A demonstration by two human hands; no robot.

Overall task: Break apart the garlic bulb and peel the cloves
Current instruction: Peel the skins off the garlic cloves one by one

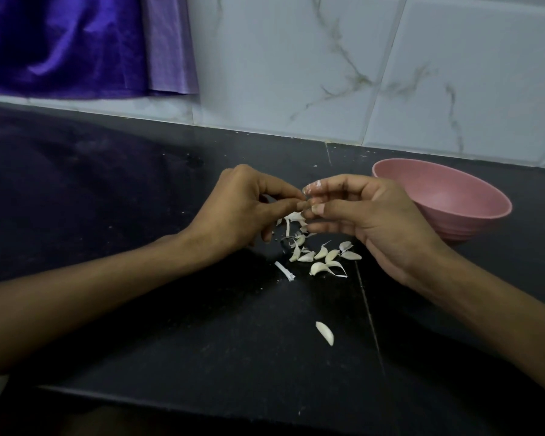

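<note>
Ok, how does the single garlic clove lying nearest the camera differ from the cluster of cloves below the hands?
The lone clove lies by itself near the counter's front edge; the cluster of cloves lies farther back, below the hands. The lone clove looks smooth and bare; several cloves in the cluster show papery skin tails. Loose skin scraps lie around the cluster, none by the lone clove. Both rest on the dark counter, outside the pink bowl.

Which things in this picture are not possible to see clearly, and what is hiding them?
- Head view: what the left hand and right hand pinch between them is covered by the fingertips.
- Head view: the pink bowl has its near left side behind the right hand.
- Head view: peel state of the cloves in the pile is too small to tell.
</note>
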